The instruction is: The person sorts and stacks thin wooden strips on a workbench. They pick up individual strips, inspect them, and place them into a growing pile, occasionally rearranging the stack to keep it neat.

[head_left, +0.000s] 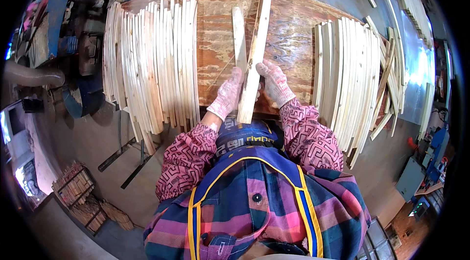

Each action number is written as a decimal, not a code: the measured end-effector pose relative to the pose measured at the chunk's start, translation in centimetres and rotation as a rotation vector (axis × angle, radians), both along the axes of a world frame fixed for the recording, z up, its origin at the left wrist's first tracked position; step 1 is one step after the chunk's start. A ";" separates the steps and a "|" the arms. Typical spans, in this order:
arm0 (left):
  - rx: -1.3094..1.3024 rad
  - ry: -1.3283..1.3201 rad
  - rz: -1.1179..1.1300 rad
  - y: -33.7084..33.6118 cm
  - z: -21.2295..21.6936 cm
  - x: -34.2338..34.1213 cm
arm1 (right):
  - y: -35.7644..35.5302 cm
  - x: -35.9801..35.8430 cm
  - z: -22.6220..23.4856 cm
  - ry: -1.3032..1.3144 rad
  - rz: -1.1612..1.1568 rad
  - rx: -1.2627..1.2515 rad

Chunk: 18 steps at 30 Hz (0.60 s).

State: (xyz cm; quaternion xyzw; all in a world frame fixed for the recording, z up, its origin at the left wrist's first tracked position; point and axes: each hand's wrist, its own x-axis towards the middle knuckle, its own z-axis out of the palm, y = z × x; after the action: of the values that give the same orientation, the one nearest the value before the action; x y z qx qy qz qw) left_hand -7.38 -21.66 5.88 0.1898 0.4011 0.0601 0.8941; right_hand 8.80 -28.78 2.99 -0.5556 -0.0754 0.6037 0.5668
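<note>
I have both gloved hands at the near edge of the table, close together on one long wooden slat point(256, 49). My left hand point(226, 96) wraps its near end from the left; my right hand point(275, 82) presses the same end from the right — both clamped on it. The slat's long axis runs straight away from me toward the far edge, tilted slightly right. A shorter slat point(239, 35) lies just beside it on the left. Open board point(289, 30) stays only in the middle — a slat stack point(152, 59) fills the left edge, another stack point(347, 79) the right.
</note>
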 end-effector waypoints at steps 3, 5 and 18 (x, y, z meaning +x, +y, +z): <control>0.978 0.291 -0.279 -1.1 -6.1 -1.8 | -1.7 1.3 0.1 -0.174 -0.066 0.013; 0.306 0.155 -0.065 -0.3 -5.7 -0.1 | -3.7 3.4 4.6 -0.181 -0.259 -0.019; 1.046 1.090 -0.851 -5.0 -2.0 2.6 | -21.7 28.5 16.1 -1.603 -0.339 -0.570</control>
State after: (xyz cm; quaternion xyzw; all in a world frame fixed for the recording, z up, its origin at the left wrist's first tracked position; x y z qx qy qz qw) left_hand -4.76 -26.67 3.90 0.7128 0.5896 -0.2022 0.3215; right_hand 37.32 -50.51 19.04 -0.9380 -0.2142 -0.0665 0.2642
